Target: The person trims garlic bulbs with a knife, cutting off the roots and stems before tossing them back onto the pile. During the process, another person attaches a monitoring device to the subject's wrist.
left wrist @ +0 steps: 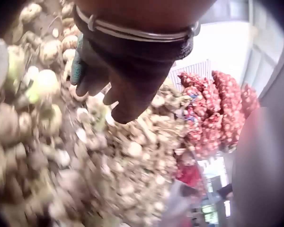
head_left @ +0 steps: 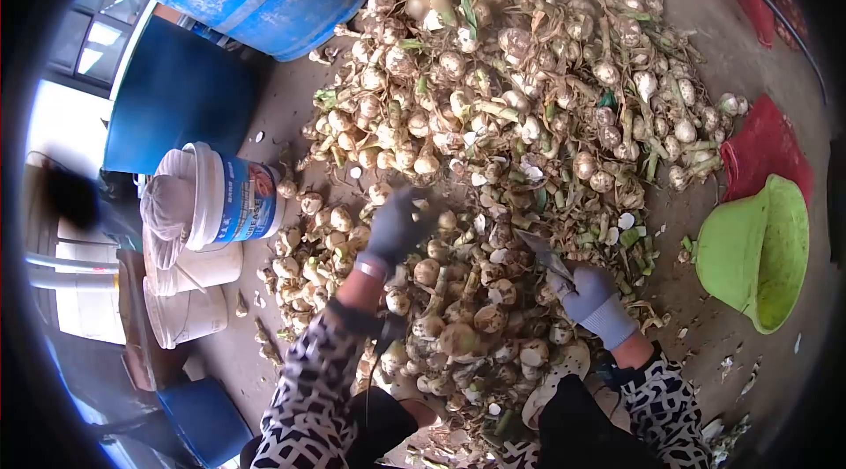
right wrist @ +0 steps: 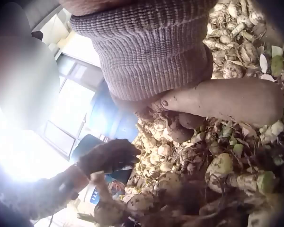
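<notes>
Both gloved hands reach forward over a garlic pile (head_left: 493, 117). The left hand (head_left: 394, 227) hovers palm down, fingers loosely bent, gripping nothing, bulbs just beneath it. The right hand (head_left: 589, 291), nearer the body, has its fingers curled round a knife (head_left: 544, 253) that points toward the left hand.

We reach forward with our left hand (head_left: 394, 227), in a dark glove, palm down and fingers hanging loosely curled, a bangle at the wrist. Our right hand (head_left: 589, 291), in a grey knit glove, sits lower and closer to us, fingers curled. Both forearms wear black-and-white patterned sleeves (head_left: 308, 390).
</notes>
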A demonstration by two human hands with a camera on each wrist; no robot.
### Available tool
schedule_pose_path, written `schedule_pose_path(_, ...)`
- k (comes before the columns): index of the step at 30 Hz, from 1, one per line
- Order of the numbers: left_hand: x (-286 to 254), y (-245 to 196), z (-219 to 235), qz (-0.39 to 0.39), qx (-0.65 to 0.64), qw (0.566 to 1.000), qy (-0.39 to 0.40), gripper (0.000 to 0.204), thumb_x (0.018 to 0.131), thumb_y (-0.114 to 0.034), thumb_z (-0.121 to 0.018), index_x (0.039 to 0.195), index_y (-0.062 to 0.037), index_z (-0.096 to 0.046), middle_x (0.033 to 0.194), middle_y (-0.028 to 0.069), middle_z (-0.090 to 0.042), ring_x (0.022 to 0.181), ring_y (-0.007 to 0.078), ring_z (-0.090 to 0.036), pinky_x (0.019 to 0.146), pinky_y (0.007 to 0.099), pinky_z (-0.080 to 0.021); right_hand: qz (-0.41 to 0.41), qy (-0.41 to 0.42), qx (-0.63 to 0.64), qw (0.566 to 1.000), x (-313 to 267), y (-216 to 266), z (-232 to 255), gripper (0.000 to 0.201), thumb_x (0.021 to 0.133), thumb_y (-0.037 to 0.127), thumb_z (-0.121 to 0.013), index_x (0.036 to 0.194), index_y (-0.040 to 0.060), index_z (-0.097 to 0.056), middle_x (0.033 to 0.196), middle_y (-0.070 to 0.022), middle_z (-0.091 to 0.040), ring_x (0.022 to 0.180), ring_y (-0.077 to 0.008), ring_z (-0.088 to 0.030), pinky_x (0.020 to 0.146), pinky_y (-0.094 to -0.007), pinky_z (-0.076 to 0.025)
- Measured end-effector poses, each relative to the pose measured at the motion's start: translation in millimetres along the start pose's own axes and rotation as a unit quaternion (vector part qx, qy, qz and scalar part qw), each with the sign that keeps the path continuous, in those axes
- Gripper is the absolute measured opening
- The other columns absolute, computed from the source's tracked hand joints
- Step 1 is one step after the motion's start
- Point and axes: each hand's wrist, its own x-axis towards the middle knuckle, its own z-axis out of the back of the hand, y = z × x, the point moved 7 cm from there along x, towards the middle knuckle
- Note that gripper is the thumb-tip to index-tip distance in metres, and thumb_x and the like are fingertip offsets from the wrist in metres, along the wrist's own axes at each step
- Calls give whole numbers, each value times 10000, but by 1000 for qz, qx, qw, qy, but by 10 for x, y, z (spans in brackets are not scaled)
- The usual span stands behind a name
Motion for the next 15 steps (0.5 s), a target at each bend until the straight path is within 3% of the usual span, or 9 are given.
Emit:
schedule_pose_path(1,303,280,-128,-27,87,995,-44,489,845,-430,-642,1190,-89,-578,1079,215,-632,951,360,-645,810,442,-518,22,-20,13,999,59,34,14,259,837,295,-678,768,49,-638,648,-192,-591,587,-391,-580,522,-446,-453)
schedule_pose_path(2,540,346,-217,22,116,993,-2,606,835,-467,-634,1303,-113,-485,1191,238,-576,1051,387,-601,887,471,-478,-4,16,-24,1000,90,-5,-35,261,843,304,-675,780,53,-642,632,-181,-584,572,-383,-572,518,-438,-446)
schedule_pose_path(3,711,342,-299,37,148,988,-19,620,833,-480,-625,1308,-113,-468,1181,233,-587,1052,391,-605,886,475,-478,-8,18,-29,999,106,-8,-43,261,843,304,-675,780,53,-642,632,-181,-584,572,-383,-572,518,-438,-446)
schedule_pose_path(5,1018,445,-520,132,144,980,34,635,836,-497,-610,1312,-106,-458,1158,233,-605,1074,382,-603,901,465,-474,-30,38,-2,999,139,-13,-70,259,845,304,-674,781,55,-641,618,-175,-578,563,-372,-568,519,-429,-442)
schedule_pose_path(9,1111,511,-579,187,75,979,-32,545,834,-503,-602,1179,-83,-579,1039,223,-661,1054,382,-616,915,456,-468,-74,61,37,995,128,3,-6,234,843,297,-677,815,65,-662,655,-166,-608,586,-348,-592,532,-404,-459)
schedule_pose_path(10,1054,525,-531,124,59,987,-77,504,833,-468,-616,1114,-50,-615,993,199,-674,947,339,-663,827,436,-517,-74,61,37,995,110,20,28,234,843,297,-677,815,65,-662,655,-166,-608,586,-348,-592,532,-404,-459)
schedule_pose_path(11,965,621,-516,124,61,987,-79,504,833,-468,-616,1114,-50,-615,993,199,-674,947,339,-663,827,436,-517,-70,51,48,995,102,50,83,208,843,278,-674,834,70,-669,671,-157,-618,594,-341,-600,538,-396,-468)
schedule_pose_path(13,712,683,-546,141,-197,970,11,460,853,-379,-623,1116,-2,-600,897,145,-675,771,232,-672,675,364,-548,-65,36,65,995,107,90,128,184,842,258,-672,852,75,-677,687,-148,-629,601,-334,-608,544,-389,-478)
schedule_pose_path(15,347,610,-460,98,-379,916,90,430,871,-341,-638,1078,34,-596,808,79,-641,635,129,-603,546,285,-511,25,-25,24,999,173,260,225,130,836,212,-666,885,94,-685,704,-129,-639,610,-314,-624,548,-376,-490)
